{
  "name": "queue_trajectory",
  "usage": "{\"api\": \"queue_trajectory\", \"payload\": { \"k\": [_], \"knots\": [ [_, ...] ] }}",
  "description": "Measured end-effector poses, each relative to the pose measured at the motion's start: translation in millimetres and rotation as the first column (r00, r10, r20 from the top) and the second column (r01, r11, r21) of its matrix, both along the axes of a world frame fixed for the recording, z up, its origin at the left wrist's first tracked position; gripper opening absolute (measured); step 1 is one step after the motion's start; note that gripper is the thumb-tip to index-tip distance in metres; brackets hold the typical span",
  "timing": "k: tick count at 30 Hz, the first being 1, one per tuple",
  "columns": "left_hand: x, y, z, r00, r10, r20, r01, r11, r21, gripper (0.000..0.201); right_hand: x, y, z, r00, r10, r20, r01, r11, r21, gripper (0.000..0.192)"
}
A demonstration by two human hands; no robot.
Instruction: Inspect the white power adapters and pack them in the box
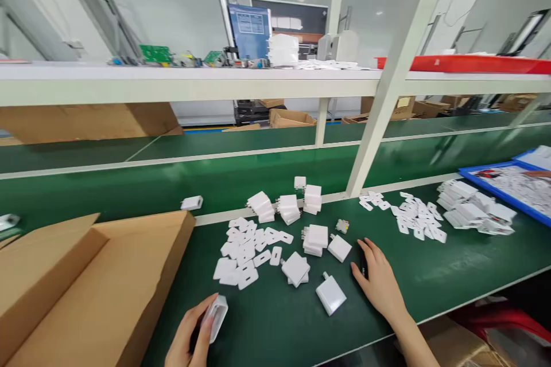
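Observation:
My left hand (193, 332) grips a hollow white charger housing (218, 316) near the front edge, its open end turned up and to the right. My right hand (381, 284) rests on the green tabletop with thumb and fingers around a small black object (364, 267), mostly covered, so its kind is unclear. Several white plug chargers stand or lie between the hands, the closest to me being one charger (331, 295) lying flat. Flat white cover plates (246, 248) are heaped left of them. A small bare circuit piece (342, 226) lies beyond my right hand.
An open cardboard box (81, 292) takes up the left side. Further right are more cover plates (417, 218), stacked white housings (473, 206) and a blue tray (512, 183) of parts, with a hand at its edge. A slanted white post (383, 86) supports the shelf.

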State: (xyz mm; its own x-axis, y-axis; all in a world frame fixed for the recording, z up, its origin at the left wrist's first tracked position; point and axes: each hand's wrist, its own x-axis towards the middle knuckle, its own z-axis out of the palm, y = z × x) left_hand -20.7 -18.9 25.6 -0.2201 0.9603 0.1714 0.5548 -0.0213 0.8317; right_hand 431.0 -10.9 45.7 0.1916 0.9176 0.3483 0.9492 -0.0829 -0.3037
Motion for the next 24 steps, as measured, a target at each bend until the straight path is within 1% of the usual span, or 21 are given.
{"api": "queue_trajectory", "payload": {
  "k": [2, 4, 6, 7, 8, 10, 12, 13, 14, 16, 18, 19, 21, 24],
  "knots": [
    [3.0, -3.2, 3.7, 0.996, 0.069, 0.054, -0.070, 0.997, 0.012, 0.062, 3.7, 1.7, -3.4, 1.000, 0.004, 0.021, -0.004, 1.000, 0.027, 0.056],
    [7.6, -4.9, 7.0, 0.988, 0.109, 0.109, -0.113, 0.993, 0.030, 0.067, 7.6, 4.9, -6.4, 0.999, 0.012, 0.044, -0.014, 0.999, 0.050, 0.060],
    [12.5, -2.5, 14.0, 0.986, 0.109, 0.127, -0.116, 0.992, 0.047, 0.064, 10.6, 8.4, -8.1, 0.998, 0.015, 0.068, -0.019, 0.998, 0.066, 0.063],
    [14.4, 1.5, 19.3, 0.990, 0.103, 0.101, -0.109, 0.992, 0.057, 0.061, 11.7, 9.8, -8.6, 0.997, 0.015, 0.077, -0.020, 0.997, 0.071, 0.064],
    [15.6, 8.0, 25.7, 0.994, 0.098, 0.045, -0.101, 0.992, 0.070, 0.058, 12.5, 10.9, -9.0, 0.996, 0.014, 0.083, -0.020, 0.997, 0.072, 0.065],
    [14.6, 29.3, 38.7, 0.986, 0.092, -0.138, -0.077, 0.991, 0.109, 0.053, 13.7, 12.5, -9.9, 0.996, 0.010, 0.087, -0.016, 0.998, 0.065, 0.066],
    [9.1, 60.7, 47.4, 0.937, 0.123, -0.327, -0.062, 0.979, 0.193, 0.050, 14.7, 13.3, -11.4, 0.996, 0.008, 0.088, -0.013, 0.998, 0.061, 0.066],
    [5.3, 78.8, 48.8, 0.907, 0.140, -0.398, -0.045, 0.970, 0.239, 0.049, 15.1, 13.6, -12.4, 0.996, 0.007, 0.087, -0.013, 0.998, 0.067, 0.066],
    [1.3, 97.3, 48.2, 0.879, 0.150, -0.453, -0.025, 0.962, 0.271, 0.047, 15.5, 13.7, -13.5, 0.996, 0.010, 0.087, -0.016, 0.997, 0.074, 0.065],
    [-5.0, 131.3, 41.1, 0.844, 0.138, -0.518, 0.001, 0.966, 0.260, 0.046, 15.9, 13.6, -15.5, 0.996, 0.017, 0.083, -0.025, 0.996, 0.091, 0.063],
    [-7.4, 155.7, 29.2, 0.843, 0.112, -0.526, 0.009, 0.975, 0.223, 0.047, 15.4, 12.6, -17.4, 0.997, 0.021, 0.080, -0.029, 0.994, 0.101, 0.059],
    [-7.2, 163.0, 22.7, 0.849, 0.100, -0.518, 0.010, 0.978, 0.207, 0.047, 15.0, 11.9, -18.4, 0.997, 0.019, 0.079, -0.027, 0.994, 0.103, 0.057],
    [-6.0, 168.5, 10.8, 0.860, 0.084, -0.503, 0.015, 0.982, 0.188, 0.047, 14.4, 10.9, -20.3, 0.997, 0.010, 0.080, -0.018, 0.995, 0.103, 0.055],
    [-6.8, 163.6, -2.1, 0.881, 0.080, -0.466, 0.024, 0.977, 0.212, 0.051, 17.3, 12.4, -21.5, 0.996, 0.003, 0.093, -0.010, 0.997, 0.080, 0.052]
  ]
}}
